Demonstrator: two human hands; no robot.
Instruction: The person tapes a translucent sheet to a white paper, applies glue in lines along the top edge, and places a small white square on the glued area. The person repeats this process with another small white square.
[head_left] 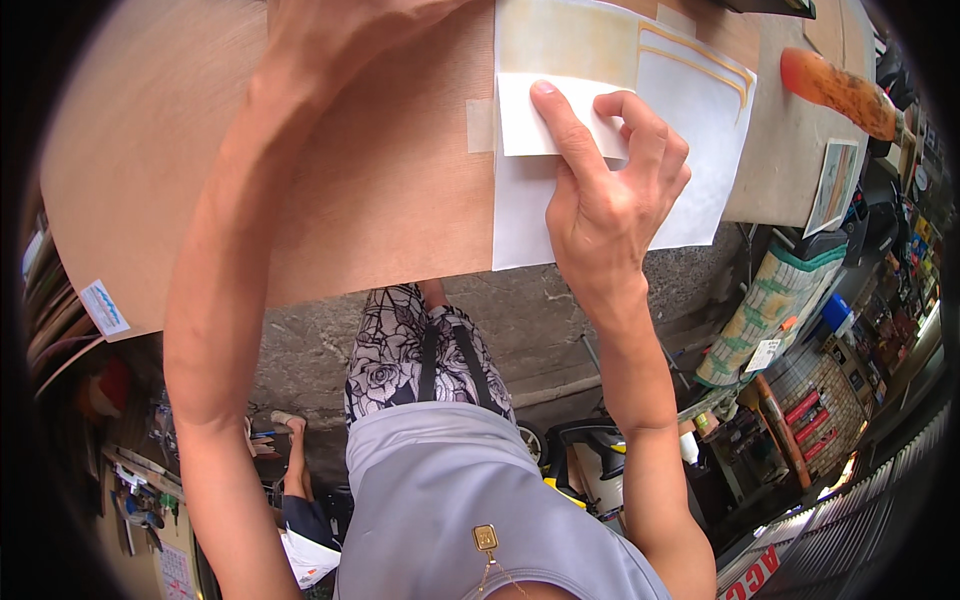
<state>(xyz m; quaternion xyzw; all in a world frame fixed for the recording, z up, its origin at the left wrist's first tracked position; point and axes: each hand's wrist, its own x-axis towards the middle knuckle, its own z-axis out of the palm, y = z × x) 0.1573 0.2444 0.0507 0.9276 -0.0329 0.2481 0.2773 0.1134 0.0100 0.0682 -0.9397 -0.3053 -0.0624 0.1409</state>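
Even daylight falls on the plywood board (380, 180), with soft shadows and mild glare on the white sheet (600, 200) upon it. Fisheye bending curves the board's edges; beyond them the rim goes black.
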